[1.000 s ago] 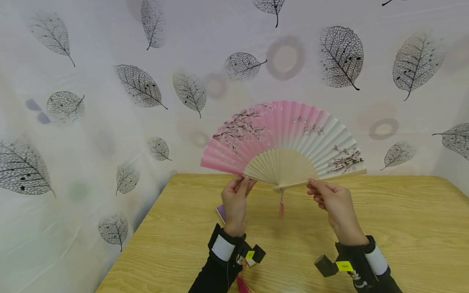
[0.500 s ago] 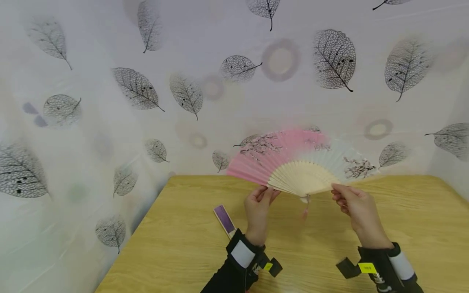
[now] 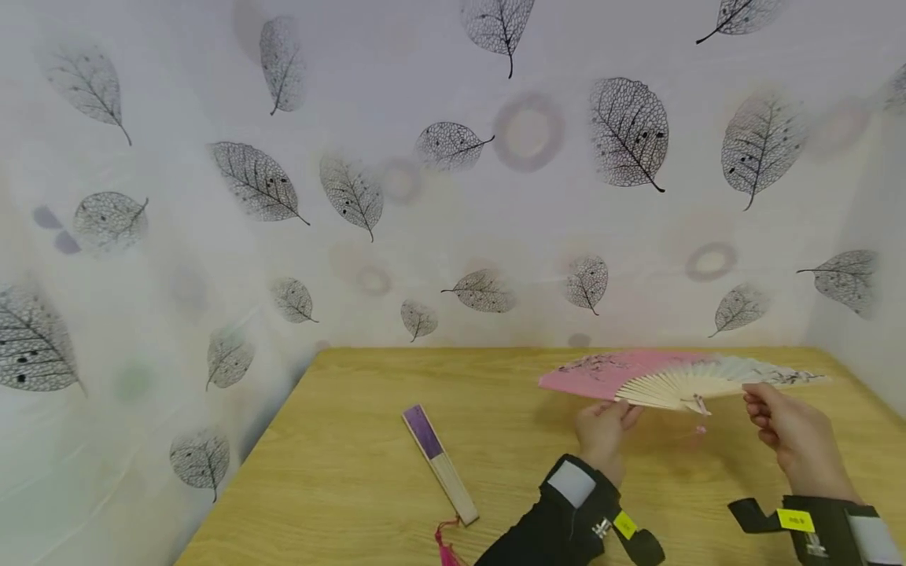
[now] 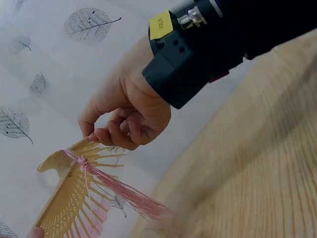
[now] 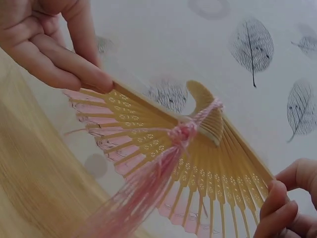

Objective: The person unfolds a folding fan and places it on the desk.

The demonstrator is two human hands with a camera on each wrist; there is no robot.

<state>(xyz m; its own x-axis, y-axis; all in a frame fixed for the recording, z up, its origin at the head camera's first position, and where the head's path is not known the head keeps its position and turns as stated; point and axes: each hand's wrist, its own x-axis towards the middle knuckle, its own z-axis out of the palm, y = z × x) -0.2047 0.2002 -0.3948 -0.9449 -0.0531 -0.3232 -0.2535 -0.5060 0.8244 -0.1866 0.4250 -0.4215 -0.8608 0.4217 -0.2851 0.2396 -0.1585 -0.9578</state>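
A spread folding fan (image 3: 665,381), pink on the left and white on the right with blossom branches, is held low over the table and tilted nearly flat. My left hand (image 3: 602,432) pinches its left edge, and my right hand (image 3: 803,440) pinches the edge stick on the right. Pierced wooden ribs (image 4: 74,198) fan out from the pivot in the left wrist view. From the pivot hangs a pink tassel (image 5: 153,183), large in the right wrist view. Both hands appear there, each holding one outer stick.
Left of my hands, a closed folding fan (image 3: 440,464) with a purple part lies on the wooden table (image 3: 318,456), its red tassel (image 3: 447,555) toward the front. Behind the table hangs a pale sheet (image 3: 425,79) printed with leaves.
Both hands have moved right and down with the spread fan, tilting it from facing the head camera to nearly flat. The closed purple fan, mostly hidden before, now shows fully.
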